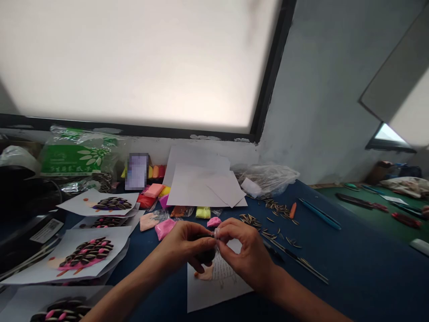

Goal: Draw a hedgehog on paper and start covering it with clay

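Both my hands meet over a white sheet (197,297) that bears a drawing with a peach clay patch (205,273). My left hand (189,243) is closed around a dark, rounded lump (206,256), mostly covered by its fingers. A bit of clear plastic (216,233) sticks up from the lump, and my right hand (246,248) pinches it between thumb and fingers. Whether the lump lies inside a plastic bag, I cannot tell. Just beyond my fingertips is a small pink clay piece (213,222).
Soft clay packets, one of them pink (166,229), lie behind my left hand. Finished seed pictures (97,205) stack up on the left. To the right are loose sunflower seeds (276,208), an orange stick (292,210), blue tweezers (320,213) and thin sticks (301,259).
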Available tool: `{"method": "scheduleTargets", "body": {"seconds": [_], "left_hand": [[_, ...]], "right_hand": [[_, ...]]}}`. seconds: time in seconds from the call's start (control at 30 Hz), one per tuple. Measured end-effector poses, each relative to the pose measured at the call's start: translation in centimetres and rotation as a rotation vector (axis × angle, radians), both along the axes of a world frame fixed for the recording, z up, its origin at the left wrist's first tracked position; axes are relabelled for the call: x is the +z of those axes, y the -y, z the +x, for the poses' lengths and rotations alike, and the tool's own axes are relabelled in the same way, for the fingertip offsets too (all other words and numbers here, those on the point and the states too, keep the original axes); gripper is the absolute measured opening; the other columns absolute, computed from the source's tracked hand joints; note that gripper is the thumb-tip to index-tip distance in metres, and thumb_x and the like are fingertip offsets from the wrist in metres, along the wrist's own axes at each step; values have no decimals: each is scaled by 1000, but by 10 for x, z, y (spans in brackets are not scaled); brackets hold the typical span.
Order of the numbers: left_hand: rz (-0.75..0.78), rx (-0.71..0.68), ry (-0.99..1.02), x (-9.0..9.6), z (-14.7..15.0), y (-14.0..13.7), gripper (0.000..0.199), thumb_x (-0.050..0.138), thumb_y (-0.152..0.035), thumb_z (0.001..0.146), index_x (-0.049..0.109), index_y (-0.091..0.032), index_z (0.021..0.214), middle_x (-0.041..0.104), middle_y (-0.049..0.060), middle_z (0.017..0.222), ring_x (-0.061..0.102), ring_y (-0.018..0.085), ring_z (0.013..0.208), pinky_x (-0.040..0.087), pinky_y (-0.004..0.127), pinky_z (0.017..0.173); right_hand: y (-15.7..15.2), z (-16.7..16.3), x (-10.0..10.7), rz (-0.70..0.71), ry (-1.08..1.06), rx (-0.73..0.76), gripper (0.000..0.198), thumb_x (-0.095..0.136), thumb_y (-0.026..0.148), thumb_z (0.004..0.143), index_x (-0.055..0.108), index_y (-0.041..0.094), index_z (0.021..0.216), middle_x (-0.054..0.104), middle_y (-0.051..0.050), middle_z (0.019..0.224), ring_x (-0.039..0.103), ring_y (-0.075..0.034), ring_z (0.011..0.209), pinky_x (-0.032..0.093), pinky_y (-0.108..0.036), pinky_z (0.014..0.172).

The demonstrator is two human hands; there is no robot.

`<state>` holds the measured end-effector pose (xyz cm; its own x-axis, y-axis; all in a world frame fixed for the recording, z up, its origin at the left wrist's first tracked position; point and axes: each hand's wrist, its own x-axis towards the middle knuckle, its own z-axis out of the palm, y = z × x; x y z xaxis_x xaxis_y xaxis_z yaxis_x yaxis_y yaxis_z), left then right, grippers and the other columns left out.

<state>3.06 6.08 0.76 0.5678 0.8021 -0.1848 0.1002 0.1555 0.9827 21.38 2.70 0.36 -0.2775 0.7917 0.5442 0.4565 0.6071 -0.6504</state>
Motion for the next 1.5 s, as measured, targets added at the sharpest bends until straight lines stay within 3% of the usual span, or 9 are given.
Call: {"method": "scheduleTargets", "body": {"seconds": [0.27,0.5,0.6,0.77,1.07,1.17,1.23,1.33,1.5], "left_hand": [[64,-7,-44,-1,1,1,53,73,-68,68,64,-16,70,62,0,56,64,16,53,47,21,42],[237,98,-243,-6,-18,-15,37,66,-54,74,65,-17,75,63,0,59,64,18,53,41,20,39],[355,199,-363,-16,-31,-25,40,65,-48,75,67,-20,103,70,2,79,67,22,65,48,25,49],[577,293,-632,-21,-43,-30,11,64,-30,76,71,-24,82,73,6,87,66,32,92,48,33,72],[738,317,-842,-3,-35,-18,21,62,-15,75,75,-23,90,67,13,109,55,38,110,44,38,76],[708,306,-712,9,-25,-11,24,61,-24,82,73,-24,102,64,12,117,49,38,117,45,36,77],[615,222,-582,15,-17,-5,24,58,-38,85,74,-22,95,68,10,97,61,31,95,46,32,69],[391,38,-378,19,-4,4,49,50,-60,85,72,-17,78,66,5,68,62,20,59,42,25,48],[142,-69,-115,16,6,12,63,55,-74,76,73,-15,86,71,9,87,70,21,67,41,21,42]], "right_hand": [[3,-4,0,-40,-83,35,17,61,8,85,69,21,77,68,-3,80,65,-19,78,53,-31,72],[1,0,13,-271,-274,-14,8,61,18,85,67,20,79,71,-6,100,66,-20,91,53,-32,75],[-1,4,17,-418,-331,21,11,62,26,87,70,20,91,72,-7,98,66,-21,89,53,-34,76],[-2,5,17,-475,-366,48,15,61,23,86,73,21,95,72,-6,102,65,-19,88,53,-32,75],[-1,3,13,-539,-332,83,9,58,16,81,66,19,77,65,-1,81,62,-15,71,48,-27,64],[-1,3,12,-544,-310,92,10,57,16,82,65,19,77,64,-1,77,61,-15,69,48,-27,63],[0,2,12,-490,-292,74,8,59,17,83,66,19,79,64,-1,79,61,-16,73,48,-29,66],[3,0,13,-336,-227,33,7,62,19,86,68,20,82,67,-5,98,63,-19,87,49,-31,71],[8,-3,13,-158,-89,-32,6,69,18,86,66,21,82,67,-4,98,63,-18,86,47,-28,64]]}}
